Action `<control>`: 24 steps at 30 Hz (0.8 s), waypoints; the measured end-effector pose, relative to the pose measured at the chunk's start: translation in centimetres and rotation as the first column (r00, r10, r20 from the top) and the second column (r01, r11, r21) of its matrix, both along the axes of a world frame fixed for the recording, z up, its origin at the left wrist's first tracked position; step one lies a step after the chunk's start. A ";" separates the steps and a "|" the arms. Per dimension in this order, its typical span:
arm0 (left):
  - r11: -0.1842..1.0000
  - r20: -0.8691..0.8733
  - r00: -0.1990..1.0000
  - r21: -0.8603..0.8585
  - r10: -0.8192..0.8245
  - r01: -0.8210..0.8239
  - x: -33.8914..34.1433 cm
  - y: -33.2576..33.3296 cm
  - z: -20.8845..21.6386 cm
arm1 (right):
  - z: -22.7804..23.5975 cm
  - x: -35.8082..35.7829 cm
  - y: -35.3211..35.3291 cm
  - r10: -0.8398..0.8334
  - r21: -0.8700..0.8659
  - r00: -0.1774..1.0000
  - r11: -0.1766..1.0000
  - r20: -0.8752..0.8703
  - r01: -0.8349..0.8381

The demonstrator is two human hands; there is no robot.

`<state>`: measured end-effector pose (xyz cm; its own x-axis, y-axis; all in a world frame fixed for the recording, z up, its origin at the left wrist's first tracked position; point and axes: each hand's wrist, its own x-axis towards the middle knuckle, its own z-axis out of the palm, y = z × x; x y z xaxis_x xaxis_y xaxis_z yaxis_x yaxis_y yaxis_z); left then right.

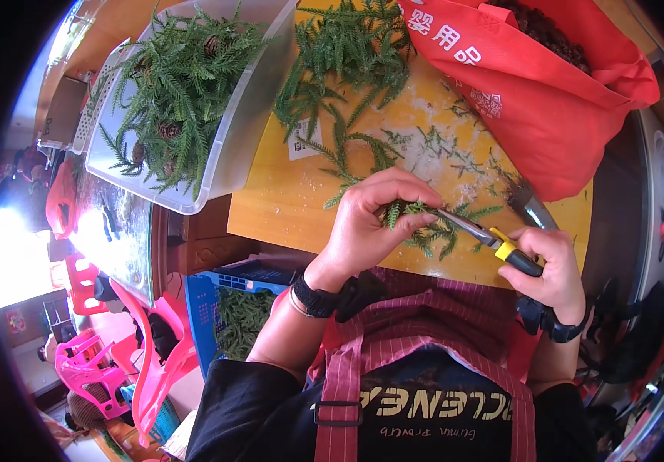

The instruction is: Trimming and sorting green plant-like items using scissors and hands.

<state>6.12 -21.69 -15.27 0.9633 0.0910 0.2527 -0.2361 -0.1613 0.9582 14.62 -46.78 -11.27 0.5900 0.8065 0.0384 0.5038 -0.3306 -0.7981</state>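
Observation:
My left hand (366, 227) pinches a green artificial pine sprig (445, 237) between thumb and fingers, above the near edge of the yellow table (270, 219). My right hand (553, 266) is closed around the black and yellow handles of a pair of pliers (476, 231). The pliers' jaws point left and meet the sprig at my left fingertips. Whether they grip a wire there is too small to tell. More needle branches (359, 150) lie on the table just beyond my left hand.
A translucent plastic bin (228, 146) of green sprigs and pine cones stands at the left. Loose sprigs (351, 50) are heaped at the far middle. A red bag (555, 100) with dark brown contents leans at the far right. Below left is a blue crate (199, 312) of greenery, near pink chairs (166, 331).

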 end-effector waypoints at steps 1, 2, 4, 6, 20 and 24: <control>1.000 0.020 1.000 0.003 -0.013 0.013 0.0 0.0 0.1 | 0.1 0.0 0.0 -0.002 0.000 1.000 1.000 0.001 0.002; 1.000 0.039 0.999 0.006 -0.026 0.025 0.0 0.0 0.2 | 0.2 -0.1 0.0 0.001 -0.014 0.997 1.000 -0.075 -0.002; 1.000 0.065 0.998 -0.018 -0.020 0.021 0.1 -0.2 0.0 | 0.5 -0.1 -0.1 0.001 -0.028 0.989 1.000 -0.151 -0.005; 0.999 0.091 0.996 -0.043 -0.011 0.015 0.1 -0.2 0.0 | 0.7 -0.1 -0.1 0.023 -0.100 0.934 0.993 -0.355 -0.062; 0.968 0.228 0.948 -0.067 -0.221 0.241 -0.1 -0.3 0.3 | -0.6 1.0 -1.3 0.297 0.211 0.329 0.939 -0.896 -0.272; 0.962 0.235 0.944 -0.084 -0.234 0.259 -0.1 0.2 0.4 | -1.4 0.3 -0.2 0.508 0.443 0.197 0.847 -0.839 -0.295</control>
<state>6.07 -21.54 -14.85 0.8803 -0.1020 0.4632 -0.4623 0.0341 0.8861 14.94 -47.02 -12.70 -0.0852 0.9885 -0.1251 -0.5495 -0.1514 -0.8217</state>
